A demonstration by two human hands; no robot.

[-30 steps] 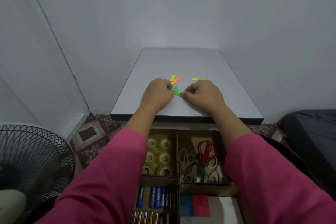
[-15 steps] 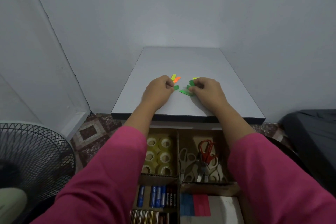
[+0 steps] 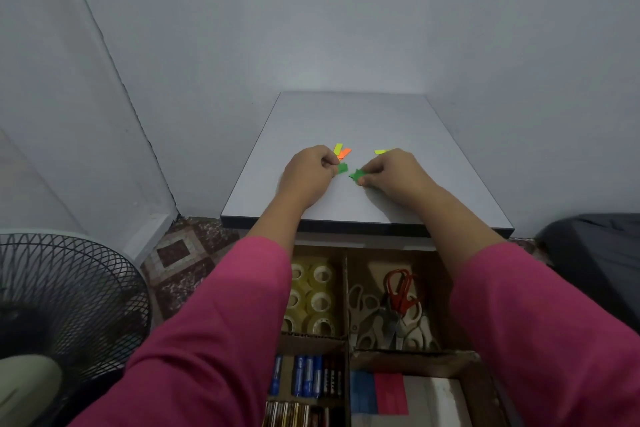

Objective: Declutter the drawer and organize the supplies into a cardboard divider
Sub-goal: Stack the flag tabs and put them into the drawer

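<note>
Both hands rest on the grey tabletop (image 3: pixel 353 121) among small coloured sticky flags. My left hand (image 3: pixel 308 172) pinches a green flag (image 3: pixel 342 168) at its fingertips. My right hand (image 3: pixel 393 172) pinches another bunch of green flags (image 3: pixel 355 175). A yellow and an orange flag (image 3: pixel 341 151) lie just beyond my left hand, and a yellow flag (image 3: pixel 380 151) peeks out beyond my right. Below the table edge the open drawer holds the cardboard divider (image 3: pixel 345 288) with tape rolls (image 3: pixel 313 298), scissors (image 3: pixel 394 308), batteries (image 3: pixel 304 380) and blue and pink sticky notes (image 3: pixel 377 392).
A standing fan (image 3: pixel 59 308) is at the lower left beside the patterned floor tiles. A dark cushioned seat (image 3: pixel 595 253) sits at the right. Grey walls close in behind and beside the table.
My hands have drawn slightly apart, each keeping green flags; the right hand's bunch now sits bundled at its fingertips, and the yellow flag beyond it shows more.
</note>
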